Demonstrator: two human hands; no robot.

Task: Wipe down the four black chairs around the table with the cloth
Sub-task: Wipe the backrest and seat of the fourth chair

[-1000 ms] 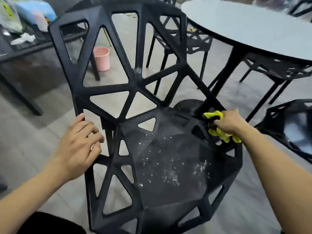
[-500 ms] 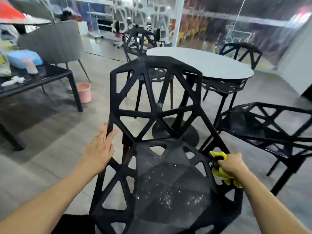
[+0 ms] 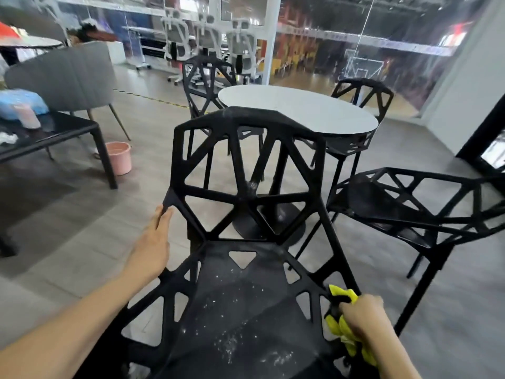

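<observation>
A black lattice chair [image 3: 246, 203] is seen at the centre, its seat speckled with pale dust. At about 8 o'clock, the left hand [image 3: 153, 244] is laid open against the left edge of the backrest, fingers extended. At about 4 o'clock, the right hand [image 3: 360, 315] is closed around a yellow cloth [image 3: 341, 326], which is pressed to the seat's right rim. A round table [image 3: 297, 110] is seen at 12 o'clock, with three more black chairs around it: one [image 3: 207, 77] at 11 o'clock, one [image 3: 363, 97] at 1 o'clock, one [image 3: 410, 203] at 3 o'clock. A pink bucket [image 3: 119, 157] stands at 9 o'clock.
</observation>
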